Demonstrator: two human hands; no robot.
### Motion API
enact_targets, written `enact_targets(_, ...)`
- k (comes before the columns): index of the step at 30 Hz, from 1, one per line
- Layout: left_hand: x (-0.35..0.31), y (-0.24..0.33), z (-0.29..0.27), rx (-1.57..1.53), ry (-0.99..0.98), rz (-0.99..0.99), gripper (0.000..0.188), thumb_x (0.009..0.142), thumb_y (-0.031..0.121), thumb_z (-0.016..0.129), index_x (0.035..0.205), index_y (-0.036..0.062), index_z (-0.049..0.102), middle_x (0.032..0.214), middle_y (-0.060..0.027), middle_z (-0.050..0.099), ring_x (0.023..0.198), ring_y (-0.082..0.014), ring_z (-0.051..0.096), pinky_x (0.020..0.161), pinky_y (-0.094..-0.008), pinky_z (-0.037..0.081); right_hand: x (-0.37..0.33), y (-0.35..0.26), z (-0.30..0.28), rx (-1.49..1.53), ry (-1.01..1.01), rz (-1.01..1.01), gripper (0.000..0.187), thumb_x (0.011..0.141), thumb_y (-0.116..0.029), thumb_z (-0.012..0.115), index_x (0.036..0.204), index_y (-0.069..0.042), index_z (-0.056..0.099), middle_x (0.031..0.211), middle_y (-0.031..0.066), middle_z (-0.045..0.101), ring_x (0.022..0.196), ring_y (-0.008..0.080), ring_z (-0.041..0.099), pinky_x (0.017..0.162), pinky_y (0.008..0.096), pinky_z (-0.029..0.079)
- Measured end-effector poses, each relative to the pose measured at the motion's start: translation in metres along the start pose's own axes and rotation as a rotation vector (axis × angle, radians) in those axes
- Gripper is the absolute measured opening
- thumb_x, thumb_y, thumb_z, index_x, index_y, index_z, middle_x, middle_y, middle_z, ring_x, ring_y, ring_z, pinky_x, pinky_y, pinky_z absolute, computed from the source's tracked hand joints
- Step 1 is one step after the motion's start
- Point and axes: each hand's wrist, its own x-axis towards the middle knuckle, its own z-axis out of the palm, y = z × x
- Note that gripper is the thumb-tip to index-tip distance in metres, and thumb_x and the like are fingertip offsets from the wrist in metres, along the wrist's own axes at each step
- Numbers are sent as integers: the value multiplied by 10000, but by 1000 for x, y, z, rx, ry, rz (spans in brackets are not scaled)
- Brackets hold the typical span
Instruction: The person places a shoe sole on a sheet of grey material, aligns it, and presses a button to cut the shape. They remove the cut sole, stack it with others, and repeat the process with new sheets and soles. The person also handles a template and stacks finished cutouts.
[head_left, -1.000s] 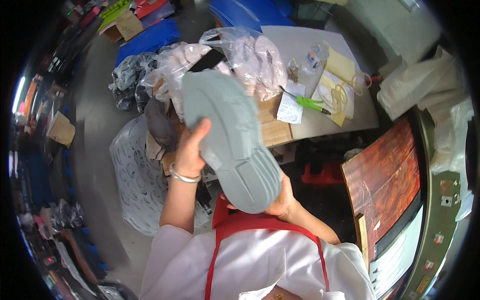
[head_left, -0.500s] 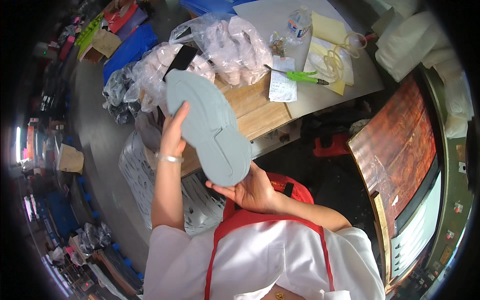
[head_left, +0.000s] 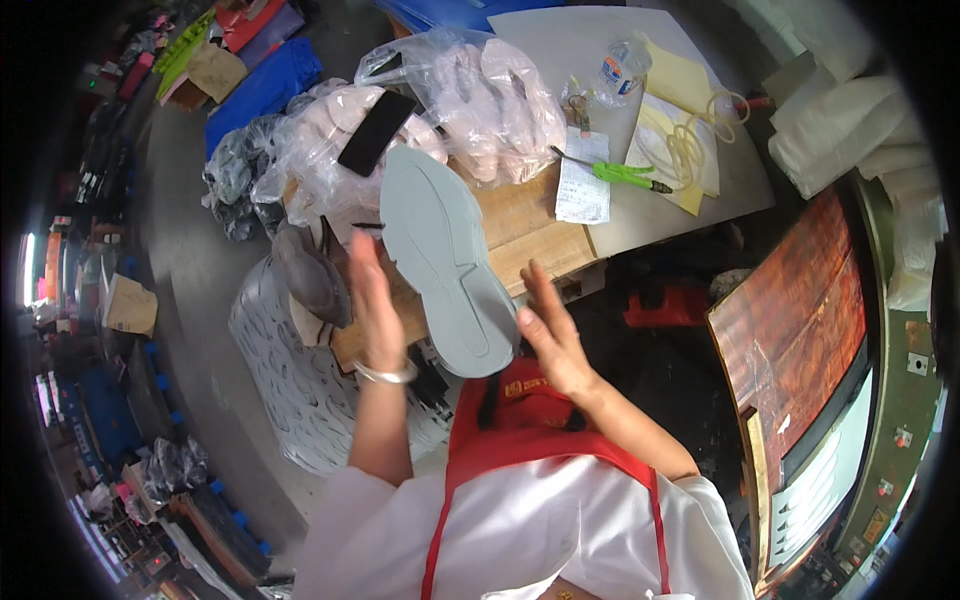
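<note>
Head view: grey sole stack [head_left: 445, 260] sits upper centre, over the near edge of the wooden surface [head_left: 540, 222], tilted, toe end up and to the left, heel end reaching past the edge toward the red apron [head_left: 527, 415]. Can't tell what bears its weight. Left grip [head_left: 378, 310] to its left, motion-blurred, fingers straight, clasping nothing; right grip [head_left: 556, 348] to its right, fingers extended, thumb just beside the heel edge, not closed on anything. Contact on either side unclear.

Progress, my judgement: pieces look gathered into one outline, edges nearly flush; any further evening-up can't be judged from here. Nothing is wrapped or tied around them.

Look: matte blue-grey, shoe-sole outline, rounded toe, narrower waist, rounded heel. Top face has an inset contour line and a short crosswise step at the waist. Side seems layered; count unreadable.

Nearby: black phone [head_left: 377, 133] by the toe, clear bags [head_left: 505, 110] of pale pink pieces beyond.
</note>
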Motion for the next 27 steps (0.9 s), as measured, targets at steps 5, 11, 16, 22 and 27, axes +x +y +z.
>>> enact_targets(5,-51,-23,39,-671,50,-142,629,1008,465,285,1458,28,246,1474,-120,318,1358,-237,300,1129,-379,216,14,-5,23,-68,-104,88,807,939,-358,528,1431,135,120,1482,320,220,1403,361,224,1138,367,184)
enact_targets(11,-53,-28,31,-708,157,-228,633,991,487,323,1459,69,242,1492,-146,264,1380,-267,245,1130,-411,187,8,-4,2,-146,-154,6,815,944,-395,491,1448,102,88,1478,319,227,1398,365,237,1133,372,201)
enact_targets(16,-74,10,13,-173,397,541,512,1007,331,355,1389,-8,312,1375,-174,377,1283,-260,367,1078,-418,291,-60,20,-60,-63,242,-72,631,917,-174,606,1431,-13,278,1277,212,525,1190,267,519,1019,369,400)
enact_targets(22,-220,59,104,-52,-606,707,102,882,20,533,898,-22,624,703,-104,631,621,-230,613,562,-342,494,-267,77,-175,-78,482,238,352,926,-129,607,1224,37,519,991,123,678,937,161,631,849,288,500)
enact_targets(27,-405,103,204,-310,-1250,1186,182,768,130,654,921,32,643,726,-51,590,664,-199,582,605,-316,459,-456,123,-202,11,841,191,339,906,-89,606,1212,37,537,942,107,681,875,155,644,808,274,506)
